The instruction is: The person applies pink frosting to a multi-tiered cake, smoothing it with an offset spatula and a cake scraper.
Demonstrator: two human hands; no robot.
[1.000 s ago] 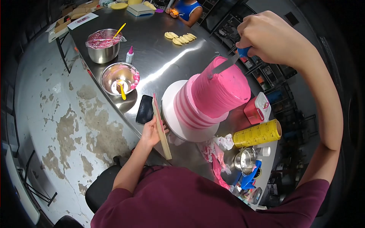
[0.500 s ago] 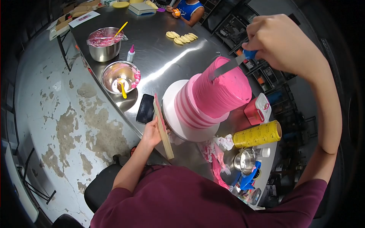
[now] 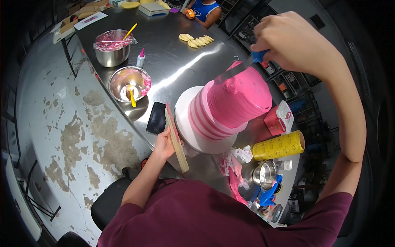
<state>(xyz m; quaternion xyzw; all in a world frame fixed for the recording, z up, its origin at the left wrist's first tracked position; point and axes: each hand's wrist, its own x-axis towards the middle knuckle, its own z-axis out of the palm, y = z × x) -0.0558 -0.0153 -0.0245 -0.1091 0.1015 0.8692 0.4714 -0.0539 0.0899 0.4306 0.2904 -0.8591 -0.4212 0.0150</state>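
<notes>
By pink cake (image 3: pixel 240 96), right hand (image 3: pixel 279 41) clenching spatula (image 3: pixel 235 72), left hand (image 3: pixel 164 144) clasping pale slat (image 3: pixel 178 149), yellow roll (image 3: pixel 276 146) illegibly printed

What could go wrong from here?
The spatula in the right hand meets the pink cake at its upper edge; a slight tilt might gouge the frosting. The left hand holds a pink-smeared strip beside the phone, so it could smudge the screen.

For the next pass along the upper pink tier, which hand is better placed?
Right, I'd say: the right hand holds the blue-handled spatula, its blade at the upper pink tier. The left hand is lower, beside the white board, gripping a pale flat strip.
</notes>
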